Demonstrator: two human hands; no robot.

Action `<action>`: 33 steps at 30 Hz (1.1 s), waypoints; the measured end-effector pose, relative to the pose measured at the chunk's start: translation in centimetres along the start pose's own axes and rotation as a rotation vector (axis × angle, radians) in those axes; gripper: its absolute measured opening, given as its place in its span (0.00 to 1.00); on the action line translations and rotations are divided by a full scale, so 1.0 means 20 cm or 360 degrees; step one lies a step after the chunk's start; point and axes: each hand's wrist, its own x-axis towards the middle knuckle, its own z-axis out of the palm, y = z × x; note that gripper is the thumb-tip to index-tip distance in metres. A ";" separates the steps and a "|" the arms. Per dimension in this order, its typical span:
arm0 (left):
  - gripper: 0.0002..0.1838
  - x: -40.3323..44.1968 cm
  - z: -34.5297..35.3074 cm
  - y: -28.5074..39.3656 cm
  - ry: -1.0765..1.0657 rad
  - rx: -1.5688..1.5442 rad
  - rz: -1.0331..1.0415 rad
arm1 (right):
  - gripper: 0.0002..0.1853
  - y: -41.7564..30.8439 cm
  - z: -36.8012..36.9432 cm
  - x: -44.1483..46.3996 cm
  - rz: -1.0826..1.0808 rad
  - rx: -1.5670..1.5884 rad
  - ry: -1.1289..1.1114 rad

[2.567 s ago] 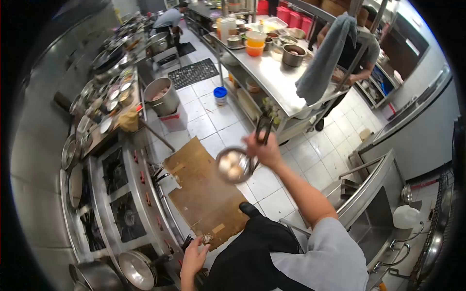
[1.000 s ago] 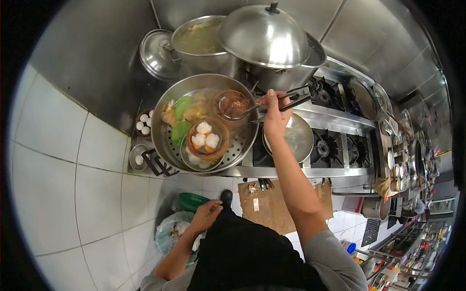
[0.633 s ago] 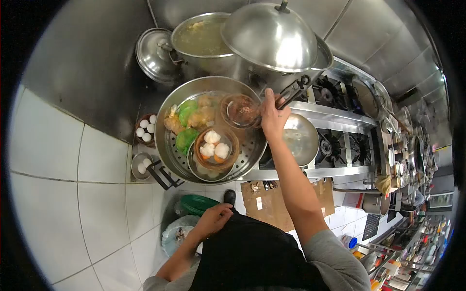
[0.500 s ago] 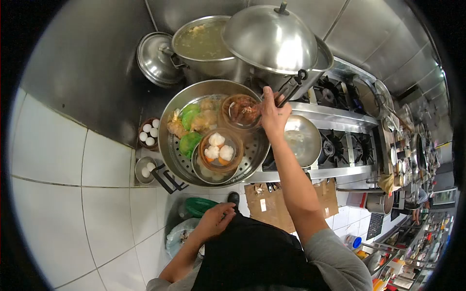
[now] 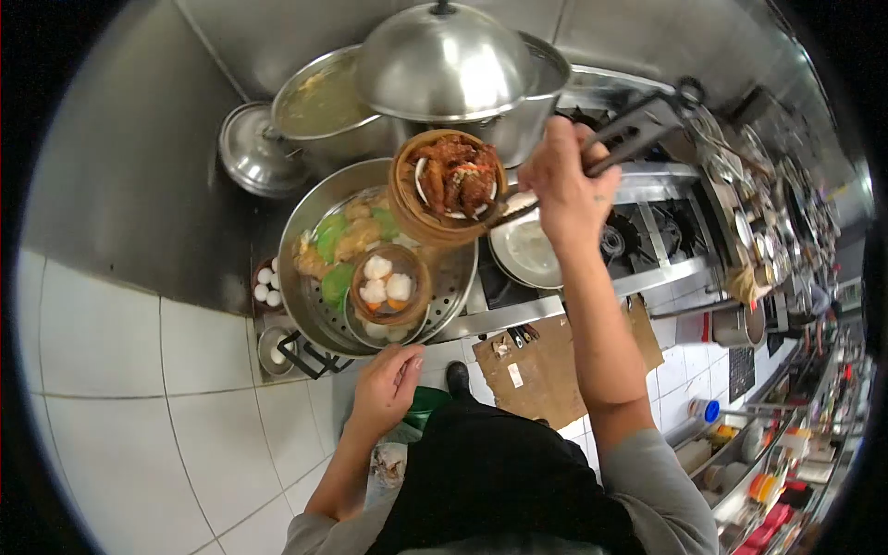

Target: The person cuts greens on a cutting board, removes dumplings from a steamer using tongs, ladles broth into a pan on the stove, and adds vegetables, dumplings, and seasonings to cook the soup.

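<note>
My right hand (image 5: pixel 575 180) is closed round a pair of metal tongs (image 5: pixel 638 129). The tongs' jaws grip the rim of a round bamboo steamer basket (image 5: pixel 421 220), which hangs tilted above the large steamer pot. In the basket a small white dish carries reddish-brown chicken feet (image 5: pixel 455 176). My left hand (image 5: pixel 387 384) is loosely curled with nothing visible in it, just in front of the pot. Inside the steamer pot (image 5: pixel 291 208) sits another basket with three white-topped dumplings (image 5: pixel 387 282). Green and yellowish dumplings (image 5: pixel 347 242) lie beside it on the perforated base.
Behind stand a soup pot (image 5: pixel 324 97) and a pot under a domed lid (image 5: pixel 444 69). A smaller lid (image 5: pixel 259 153) leans at the left wall. Bowls of eggs (image 5: pixel 268 287) sit left of the steamer. A metal pan (image 5: pixel 529 250) rests on the burners to the right.
My right hand has lifted the basket of chicken feet out of the steamer pot with the tongs, up and towards me. My left hand has moved up nearer the pot's front.
</note>
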 end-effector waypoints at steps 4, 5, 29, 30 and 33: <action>0.09 0.09 0.18 0.08 -0.0249 0.0069 0.0195 | 0.13 -0.23 -0.51 -0.15 -0.0159 0.0361 -0.0022; 0.09 0.11 0.24 0.12 -0.0385 0.0062 0.0230 | 0.11 -0.30 -0.66 -0.22 -0.0239 0.0374 -0.0077; 0.13 -0.48 2.38 0.93 -0.2157 0.0598 0.0745 | 0.18 -1.92 -4.05 -2.77 -0.0676 -0.1869 0.2508; 0.13 -0.49 2.41 0.95 -0.2157 0.0649 0.0736 | 0.18 -2.02 -4.14 -2.82 -0.0690 -0.1837 0.2531; 0.13 -0.51 2.45 0.98 -0.2171 0.0799 0.0705 | 0.21 -2.20 -4.38 -2.98 -0.0739 -0.1813 0.2703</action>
